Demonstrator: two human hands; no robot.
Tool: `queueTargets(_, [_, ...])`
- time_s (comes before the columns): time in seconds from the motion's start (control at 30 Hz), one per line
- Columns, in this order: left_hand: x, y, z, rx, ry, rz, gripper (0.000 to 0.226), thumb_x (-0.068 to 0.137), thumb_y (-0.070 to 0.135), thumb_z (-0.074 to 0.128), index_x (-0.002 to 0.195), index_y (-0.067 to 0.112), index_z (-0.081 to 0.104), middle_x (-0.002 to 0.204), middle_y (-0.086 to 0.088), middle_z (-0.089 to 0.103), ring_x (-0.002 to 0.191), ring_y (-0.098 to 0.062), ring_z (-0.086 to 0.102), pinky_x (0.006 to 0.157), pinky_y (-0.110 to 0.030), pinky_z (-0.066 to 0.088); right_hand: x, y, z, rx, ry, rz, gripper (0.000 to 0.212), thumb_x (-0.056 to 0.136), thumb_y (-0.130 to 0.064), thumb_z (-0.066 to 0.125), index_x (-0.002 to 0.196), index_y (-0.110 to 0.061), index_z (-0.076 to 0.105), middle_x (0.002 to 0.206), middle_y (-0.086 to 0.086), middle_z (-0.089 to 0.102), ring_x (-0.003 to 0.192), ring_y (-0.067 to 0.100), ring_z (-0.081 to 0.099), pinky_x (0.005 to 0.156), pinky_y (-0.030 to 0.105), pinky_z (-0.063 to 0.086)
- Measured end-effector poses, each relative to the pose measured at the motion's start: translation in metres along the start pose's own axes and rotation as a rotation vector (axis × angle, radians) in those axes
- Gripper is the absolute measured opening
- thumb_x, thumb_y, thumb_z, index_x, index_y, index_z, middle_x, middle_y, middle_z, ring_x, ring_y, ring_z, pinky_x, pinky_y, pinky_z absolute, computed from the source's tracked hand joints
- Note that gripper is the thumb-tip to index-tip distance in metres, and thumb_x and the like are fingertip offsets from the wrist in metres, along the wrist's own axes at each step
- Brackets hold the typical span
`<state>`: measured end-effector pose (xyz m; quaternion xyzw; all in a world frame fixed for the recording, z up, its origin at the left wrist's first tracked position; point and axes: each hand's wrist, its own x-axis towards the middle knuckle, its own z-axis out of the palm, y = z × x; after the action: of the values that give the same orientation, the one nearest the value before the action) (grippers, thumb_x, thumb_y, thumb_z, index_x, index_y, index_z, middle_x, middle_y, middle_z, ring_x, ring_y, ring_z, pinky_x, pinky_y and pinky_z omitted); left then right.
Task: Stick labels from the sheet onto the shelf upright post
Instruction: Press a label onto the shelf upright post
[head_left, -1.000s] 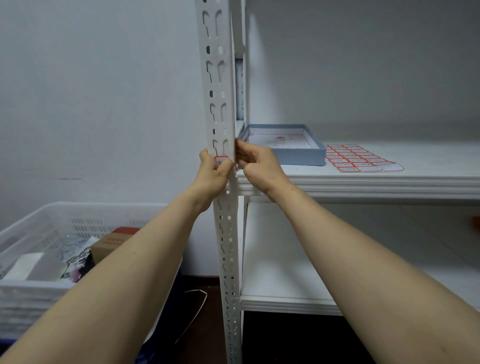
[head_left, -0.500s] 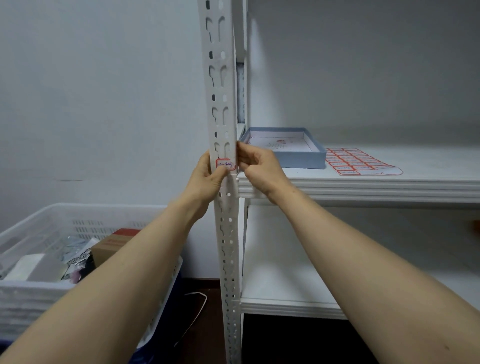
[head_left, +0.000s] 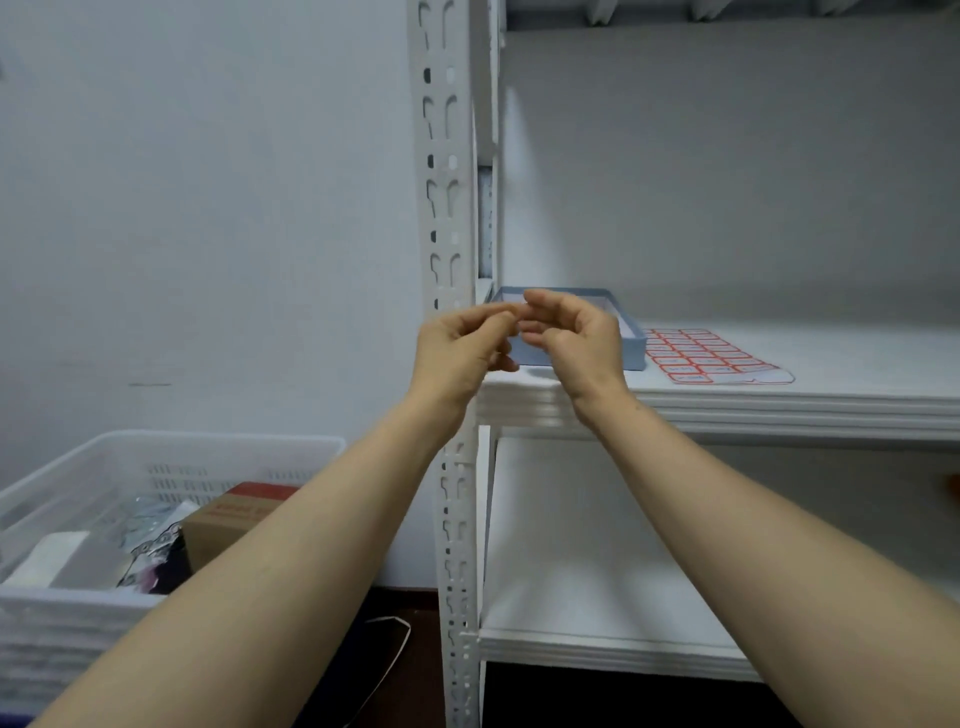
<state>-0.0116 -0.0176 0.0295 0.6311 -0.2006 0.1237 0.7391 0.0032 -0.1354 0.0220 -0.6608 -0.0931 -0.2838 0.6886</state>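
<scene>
A plain white wall backs a white shelf whose slotted upright post rises at its left edge. In front of the post, the left hand and right hand meet at curled fingertips; whether they pinch anything cannot be told. The label sheet lies flat on the shelf, just right of a shallow blue box.
</scene>
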Motion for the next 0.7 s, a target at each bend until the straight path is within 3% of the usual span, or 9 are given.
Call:
queueTargets(0.1, [0.012,0.002,0.024,-0.048,-0.032,-0.1,0.011,0.088,0.0,0.06,0.092,0.001,0.07,0.067,-0.005,0.059,0.057,-0.011,0.05,0.058,-0.022,0.057,0.016,-0.009,-0.021,-0.003,0.047,0.012,0.042,0.081,0.023,0.038,0.113,0.006,0.058,0.081,0.006,0.064,0.075,0.013,0.063,0.066,0.013,0.053])
queueTargets(0.23, [0.034,-0.002,0.051,-0.062,0.009,-0.169,0.016,0.086,0.0,0.063,0.1,-0.007,0.067,0.072,-0.008,0.062,0.055,-0.01,0.058,0.062,-0.019,0.058,0.038,-0.017,-0.053,-0.031,0.083,0.071,0.04,0.082,0.021,0.034,0.11,0.007,0.059,0.08,0.009,0.064,0.072,0.017,0.064,0.066,0.017,0.056])
queueTargets(0.43, [0.068,-0.007,0.074,-0.066,0.027,-0.249,0.022,0.08,0.001,0.071,0.1,-0.007,0.067,0.075,-0.006,0.066,0.063,-0.014,0.062,0.064,-0.015,0.057,0.064,-0.021,-0.078,-0.106,0.036,0.111,0.038,0.083,0.022,0.035,0.108,0.005,0.059,0.081,0.01,0.063,0.068,0.015,0.061,0.058,0.012,0.054])
queueTargets(0.6, [0.089,-0.005,0.08,-0.142,-0.052,-0.345,0.017,0.089,-0.009,0.054,0.105,-0.012,0.06,0.085,-0.013,0.062,0.07,-0.016,0.061,0.069,-0.019,0.056,0.083,-0.022,-0.085,-0.169,0.018,0.119,0.038,0.084,0.02,0.038,0.112,0.006,0.059,0.088,0.012,0.063,0.07,0.014,0.061,0.062,0.013,0.053])
queueTargets(0.7, [0.096,-0.003,0.083,-0.159,-0.065,-0.369,0.012,0.09,-0.013,0.047,0.094,-0.012,0.059,0.076,-0.015,0.057,0.064,-0.018,0.056,0.057,-0.019,0.058,0.09,-0.019,-0.086,-0.198,0.015,0.124,0.042,0.083,0.02,0.034,0.113,0.006,0.059,0.092,0.014,0.063,0.07,0.013,0.06,0.063,0.015,0.053])
